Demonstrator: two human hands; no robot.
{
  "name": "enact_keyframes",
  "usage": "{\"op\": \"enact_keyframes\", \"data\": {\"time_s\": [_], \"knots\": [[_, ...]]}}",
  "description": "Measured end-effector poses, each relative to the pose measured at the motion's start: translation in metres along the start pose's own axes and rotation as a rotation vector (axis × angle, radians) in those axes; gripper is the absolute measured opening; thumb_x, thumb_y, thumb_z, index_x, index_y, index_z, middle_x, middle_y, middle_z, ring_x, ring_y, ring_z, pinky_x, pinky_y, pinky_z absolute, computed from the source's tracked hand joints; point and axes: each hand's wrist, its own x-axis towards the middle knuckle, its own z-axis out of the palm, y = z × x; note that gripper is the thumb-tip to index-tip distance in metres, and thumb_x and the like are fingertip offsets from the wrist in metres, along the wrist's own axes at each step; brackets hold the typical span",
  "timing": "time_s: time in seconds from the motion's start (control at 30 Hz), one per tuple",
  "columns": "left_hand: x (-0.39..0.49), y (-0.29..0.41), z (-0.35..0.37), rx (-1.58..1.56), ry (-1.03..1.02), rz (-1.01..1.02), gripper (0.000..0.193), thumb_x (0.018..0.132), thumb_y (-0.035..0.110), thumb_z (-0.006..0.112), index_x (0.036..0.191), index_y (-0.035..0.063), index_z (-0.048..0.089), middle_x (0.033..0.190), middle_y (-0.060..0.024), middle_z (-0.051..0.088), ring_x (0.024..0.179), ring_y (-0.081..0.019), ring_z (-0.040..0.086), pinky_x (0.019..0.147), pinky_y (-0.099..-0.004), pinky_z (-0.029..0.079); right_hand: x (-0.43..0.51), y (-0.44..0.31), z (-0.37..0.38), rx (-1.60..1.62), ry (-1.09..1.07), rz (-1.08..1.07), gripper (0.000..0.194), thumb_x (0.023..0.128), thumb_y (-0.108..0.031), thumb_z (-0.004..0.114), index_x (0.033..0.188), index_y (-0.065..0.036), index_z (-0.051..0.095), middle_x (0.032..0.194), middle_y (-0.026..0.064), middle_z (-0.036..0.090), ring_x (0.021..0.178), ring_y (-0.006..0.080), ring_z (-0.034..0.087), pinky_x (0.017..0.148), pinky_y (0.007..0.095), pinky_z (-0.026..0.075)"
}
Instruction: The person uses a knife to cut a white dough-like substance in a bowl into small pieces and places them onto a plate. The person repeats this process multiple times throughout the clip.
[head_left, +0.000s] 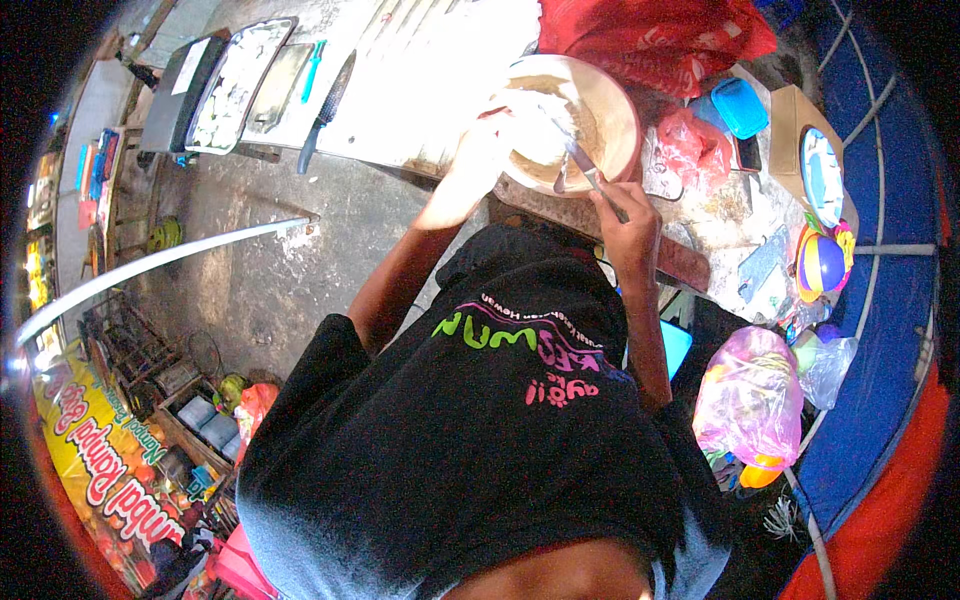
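My right hand (630, 217) is closed around the handle of a knife (589, 169), whose blade reaches over a round, light-coloured basin (615, 112). Inside the basin lies pale material, washed out by strong sunlight; I cannot tell what it is. My left hand (491, 142) is at the basin's left side, overexposed, and whether its fingers grip anything does not show. A second thin metal piece (561, 180) hangs inside the near wall of the basin.
Left on the sunlit table (420, 97) are a dark-handled grater or knife (326, 112), a turquoise-handled tool (313, 71) and a metal tray (240, 82). A red bag (660, 37) lies behind the basin. To the right are a red plastic bag (694, 146) and a blue container (740, 107).
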Motion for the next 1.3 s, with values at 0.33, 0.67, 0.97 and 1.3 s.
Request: {"op": "enact_keyframes", "data": {"time_s": [0.33,0.67,0.97,1.3], "knots": [[0.007,-0.017,-0.015,-0.157,0.071,0.157,0.021,0.091,0.013,0.049,0.095,-0.0021,0.063,0.090,-0.0108,0.064,0.080,-0.0174,0.060,0.073,-0.0312,0.049,0.005,0.011,-0.023,-0.035,-0.146,0.081,0.023,0.084,-0.011,0.065,0.104,0.001,0.067,0.091,0.0154,0.068,0.082,0.0231,0.067,0.075,0.0302,0.050],[-0.003,-0.075,-0.005,-1.184,0.052,-0.461,0.023,0.093,0.020,0.047,0.093,0.0033,0.063,0.069,-0.0010,0.058,0.050,-0.0080,0.049,0.044,-0.0227,0.040,0.055,0.024,0.064,-0.264,-0.305,0.148,0.028,0.085,-0.019,0.056,0.104,-0.001,0.066,0.085,0.0261,0.064,0.084,0.0391,0.064,0.073,0.0435,0.051],[-0.010,-0.094,0.019,-0.930,0.180,-0.381,0.030,0.096,0.029,0.045,0.083,0.0065,0.059,0.058,0.0032,0.048,0.046,-0.0056,0.041,0.041,-0.0227,0.030,0.038,0.045,0.083,0.285,-0.329,0.368,0.030,0.088,-0.018,0.055,0.108,0.003,0.063,0.076,0.0180,0.068,0.067,0.0265,0.067,0.063,0.0374,0.051],[-0.016,-0.089,0.006,-0.646,0.128,-0.094,0.058,0.097,0.054,0.036,0.092,0.0008,0.059,0.067,0.0038,0.047,0.054,-0.0026,0.038,0.046,-0.0203,0.028,0.033,0.036,0.057,0.934,-0.305,0.831,0.032,0.095,-0.019,0.052,0.123,-0.003,0.053,0.079,0.0049,0.060,0.047,0.0024,0.040,0.037,0.0138,0.028]]}}
